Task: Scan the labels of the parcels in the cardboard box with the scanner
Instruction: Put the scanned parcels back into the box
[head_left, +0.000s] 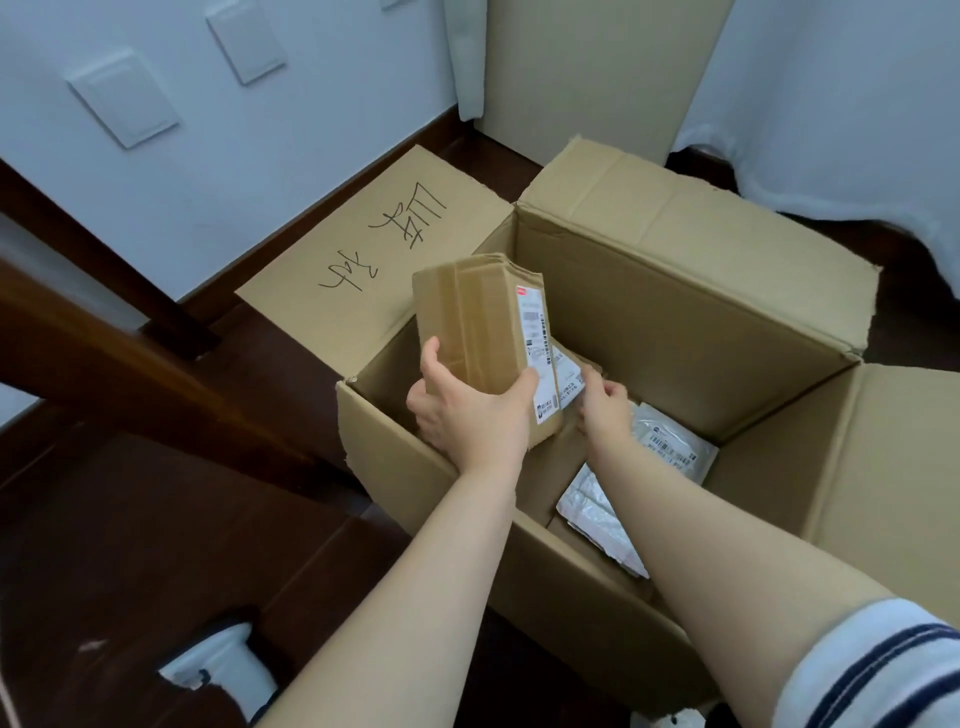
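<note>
Down at the floor, inside the big open cardboard box (675, 312), the left hand (467, 410) has a small brown parcel (478, 322) lifted clear above the box's near-left corner, up around the ten o'clock side of the opening. Thumb on the left face, fingers wrapped round the right edge, palm cupping the bottom end: a firm clamp. Its white label (535, 332) runs down the right-hand face, angled toward the head camera.

The right hand (602, 405) is lower, just beside that parcel at three o'clock from it, fingers loosely curled toward a second labelled parcel (569, 376) tucked behind; whether it actually grips it I cannot tell.

Two silvery mailer bags wait on the box floor, one (675, 441) at four o'clock with a barcode showing, another (597, 514) partly under the right forearm.

The scanner (223, 670), white, sits on the dark floor at seven o'clock, untouched.

Handling call: that carton looks stiff and light, held easily one-handed; grip the plain taped faces and keep fingers off the label. The bags look soft and slick, so pinch a corner.
</note>
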